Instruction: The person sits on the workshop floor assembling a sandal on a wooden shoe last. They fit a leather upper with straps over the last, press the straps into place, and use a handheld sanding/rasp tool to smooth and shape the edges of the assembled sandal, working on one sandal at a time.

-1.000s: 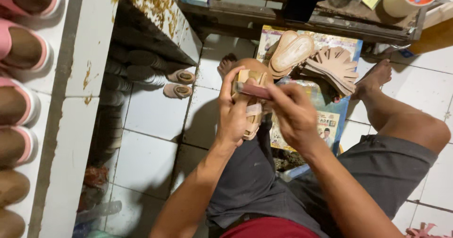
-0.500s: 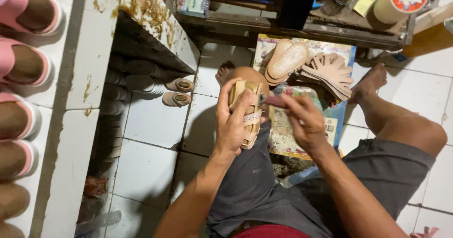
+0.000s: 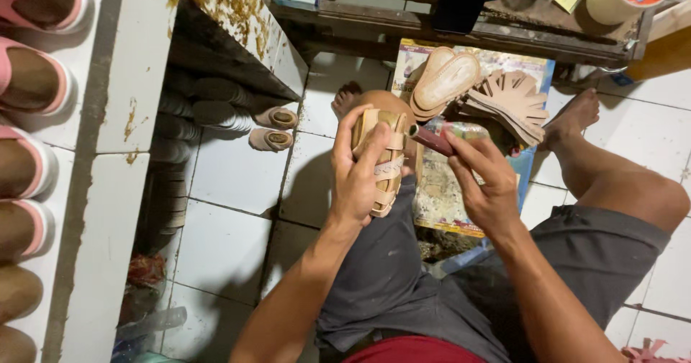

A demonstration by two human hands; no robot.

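1. Left hand [image 3: 363, 179] wrapped around a small tan strappy sandal upper of woven leather-like bands [image 3: 385, 163], fingers curled over its top, thumb behind; sandal propped against the bent knee, just below the chin of the view.
2. Right hand [image 3: 484, 183] closed around a slim dark-red tube or bottle with a pale cap [image 3: 434, 138], tip pointing at the sandal's side, nearly touching.
3. Judged light and flexible: thin straps likely to bend or twist, sole edge stiffer, so best gripped across the sole and sides as now, not by a single strap.
4. Beyond the right hand, a fanned stack of flat beige insoles [image 3: 507, 100] and two smooth tan soles [image 3: 445, 82] lying on printed paper [image 3: 461, 205].
5. Left of the left hand, two little finished tan shoes [image 3: 272, 128] on glossy white floor tiles [image 3: 230, 183].
6. Far left, pink-rimmed shoes [image 3: 32, 89] lined up on a stained white shelf.
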